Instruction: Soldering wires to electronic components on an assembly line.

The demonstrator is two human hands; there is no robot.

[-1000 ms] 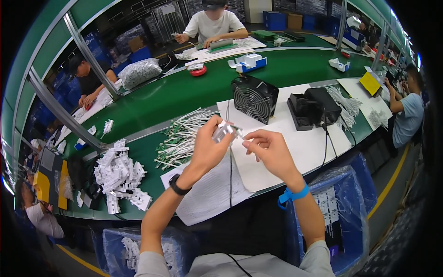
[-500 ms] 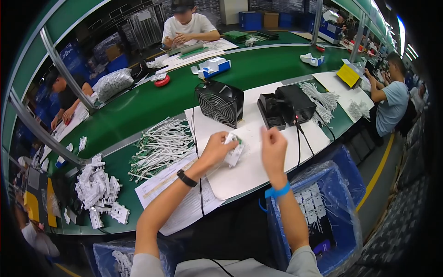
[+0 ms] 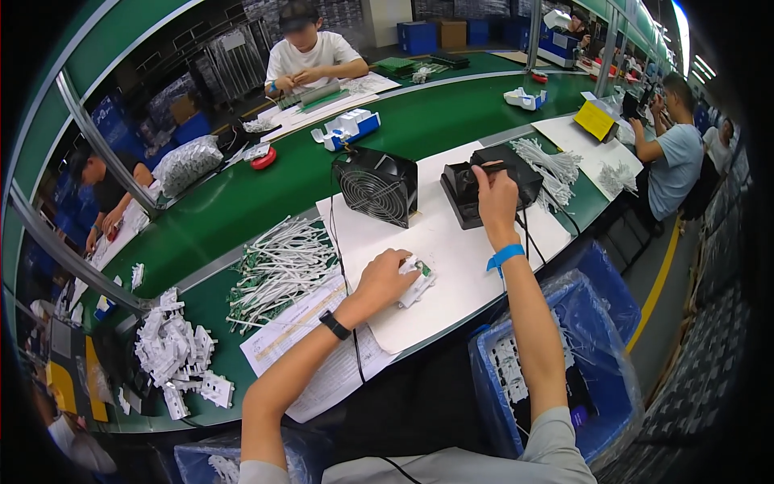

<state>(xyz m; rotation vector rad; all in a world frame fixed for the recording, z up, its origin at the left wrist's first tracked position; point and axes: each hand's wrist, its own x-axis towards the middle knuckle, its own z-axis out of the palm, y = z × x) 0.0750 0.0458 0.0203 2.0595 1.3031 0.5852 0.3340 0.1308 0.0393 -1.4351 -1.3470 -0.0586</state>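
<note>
My left hand (image 3: 382, 282) grips a white plastic housing (image 3: 421, 289) with a small green circuit board in it, low over the white work sheet (image 3: 439, 266). Farther off to the right, my right hand (image 3: 497, 198) is closed around a soldering iron (image 3: 491, 168); its dark handle shows at my fingertips. The tip is hidden by the stand. Under and beside that hand are the black iron stand (image 3: 463, 211) and a black box-shaped soldering unit (image 3: 528, 179). A black fan (image 3: 377, 187) stands upright between my hands, toward the back.
White wires with green boards (image 3: 282, 274) lie left of the sheet, near a pile of white housings (image 3: 171, 343). Printed papers (image 3: 310, 355) lie under my left forearm. A lined blue bin (image 3: 605, 403) stands below my right arm. Black cables cross the sheet. Co-workers sit across and right.
My right hand has moved up and away to the iron stand and closed on the soldering iron. My left hand has lowered the white housing slightly toward the sheet.
</note>
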